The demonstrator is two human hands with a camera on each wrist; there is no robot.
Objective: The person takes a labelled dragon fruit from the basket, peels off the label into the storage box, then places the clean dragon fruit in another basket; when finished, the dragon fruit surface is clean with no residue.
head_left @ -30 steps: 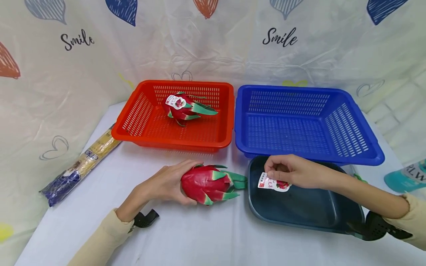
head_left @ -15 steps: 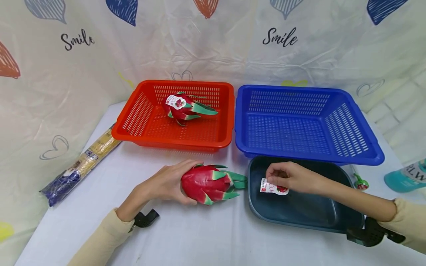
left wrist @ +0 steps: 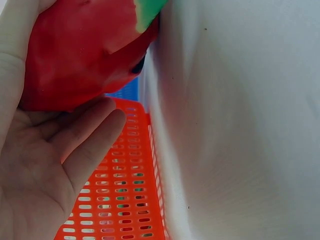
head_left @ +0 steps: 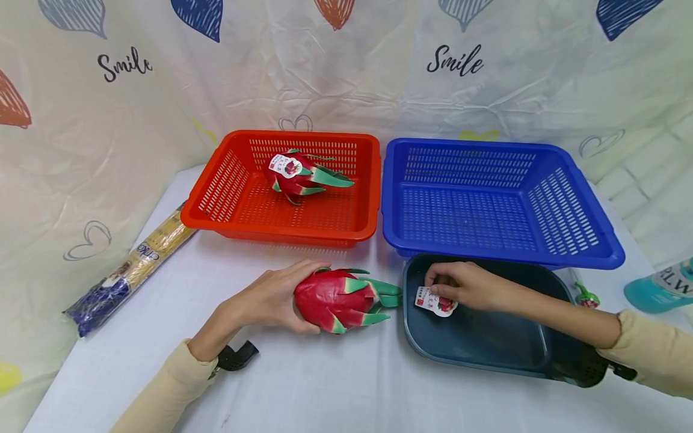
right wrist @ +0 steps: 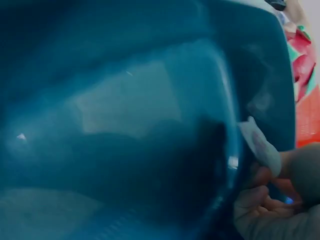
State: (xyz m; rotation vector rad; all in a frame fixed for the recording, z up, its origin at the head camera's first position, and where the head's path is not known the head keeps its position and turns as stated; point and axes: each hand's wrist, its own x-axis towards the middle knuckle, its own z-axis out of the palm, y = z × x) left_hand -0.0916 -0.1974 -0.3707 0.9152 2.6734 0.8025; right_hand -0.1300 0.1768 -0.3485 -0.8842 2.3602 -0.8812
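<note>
On the white tablecloth, my left hand holds a red dragon fruit by its rounded end, thumb on the near side and fingers on the far side. The green leaf tips of the fruit point right. My right hand pinches a white label with a dragon fruit picture, over the left part of a dark teal tub. In the right wrist view the label stands out from between thumb and fingers. Another dragon fruit, bearing a similar label, lies in the red basket.
A blue basket stands behind the tub. At the left lies a pack of spaghetti, its far end by the red basket. A small red-and-green item and a turquoise bottle are at the right.
My right hand has come slightly nearer and then moved left with the label, toward the dragon fruit. The left hand and its fruit have stayed still.
</note>
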